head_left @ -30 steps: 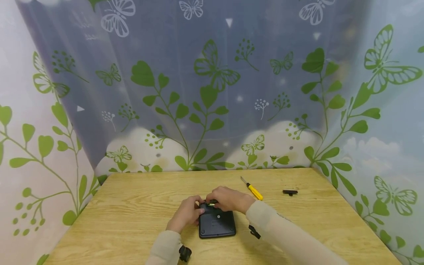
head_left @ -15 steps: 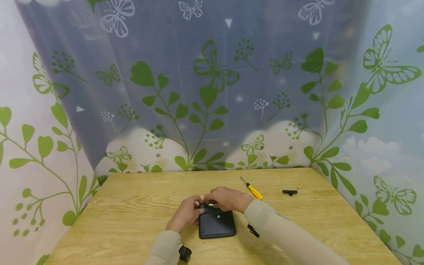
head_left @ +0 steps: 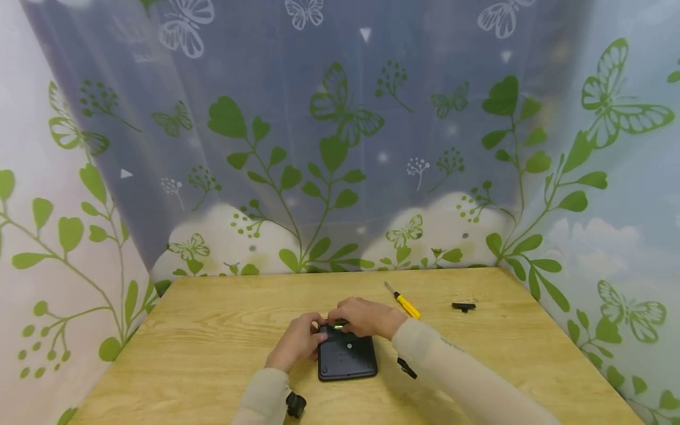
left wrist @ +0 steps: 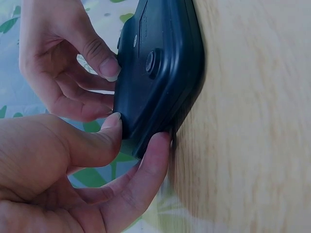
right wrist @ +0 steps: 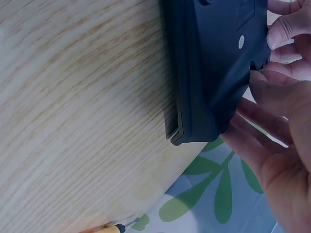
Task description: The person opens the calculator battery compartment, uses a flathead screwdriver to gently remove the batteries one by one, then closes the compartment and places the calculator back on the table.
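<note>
A black calculator (head_left: 347, 357) lies face down on the table, its back with round feet and a small round sticker upward. My left hand (head_left: 298, 342) grips its far left corner, thumb on the back and fingers around the edge, as the left wrist view (left wrist: 63, 165) also shows. At the far edge, my right hand (head_left: 366, 317) pinches a small battery (head_left: 338, 325) with a greenish shine at an opening in the back. The right thumb (right wrist: 265, 90) touches beside that opening in the right wrist view. Most of the battery is hidden by the fingers.
A yellow-handled screwdriver (head_left: 406, 304) lies beyond the right hand, its shaft pointing to the back left. A small black plastic cover (head_left: 464, 307) rests farther right on the wooden table (head_left: 223, 336). A patterned curtain (head_left: 340, 177) stands behind the table.
The right hand has shifted slightly left at the opening, and the greenish battery shows a little less. The left hand and calculator stay in place.
</note>
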Available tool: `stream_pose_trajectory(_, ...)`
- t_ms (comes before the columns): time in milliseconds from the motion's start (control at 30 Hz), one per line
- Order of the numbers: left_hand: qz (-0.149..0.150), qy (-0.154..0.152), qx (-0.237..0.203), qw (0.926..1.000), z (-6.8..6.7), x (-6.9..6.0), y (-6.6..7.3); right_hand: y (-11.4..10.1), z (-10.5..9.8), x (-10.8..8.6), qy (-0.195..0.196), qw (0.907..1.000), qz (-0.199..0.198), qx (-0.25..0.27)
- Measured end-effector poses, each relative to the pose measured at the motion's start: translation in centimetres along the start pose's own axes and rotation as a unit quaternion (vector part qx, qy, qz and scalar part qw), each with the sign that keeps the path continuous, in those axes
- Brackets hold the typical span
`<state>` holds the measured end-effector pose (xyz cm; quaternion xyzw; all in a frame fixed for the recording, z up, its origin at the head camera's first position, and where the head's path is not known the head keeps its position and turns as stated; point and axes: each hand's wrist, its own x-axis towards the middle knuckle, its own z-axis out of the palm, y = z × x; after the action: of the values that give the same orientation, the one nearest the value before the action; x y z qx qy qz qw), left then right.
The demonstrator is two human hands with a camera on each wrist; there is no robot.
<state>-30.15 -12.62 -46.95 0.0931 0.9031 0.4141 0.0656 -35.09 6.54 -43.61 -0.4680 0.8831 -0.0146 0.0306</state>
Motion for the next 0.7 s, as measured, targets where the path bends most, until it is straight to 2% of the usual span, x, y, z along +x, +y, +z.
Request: stream_pose_trajectory(700, -0.001, -0.001, 0.007, 1.0000, -0.23, 0.06, 0.15, 0.26, -0.20, 0.31, -0.005, 0.9999, -0.008, -0.013)
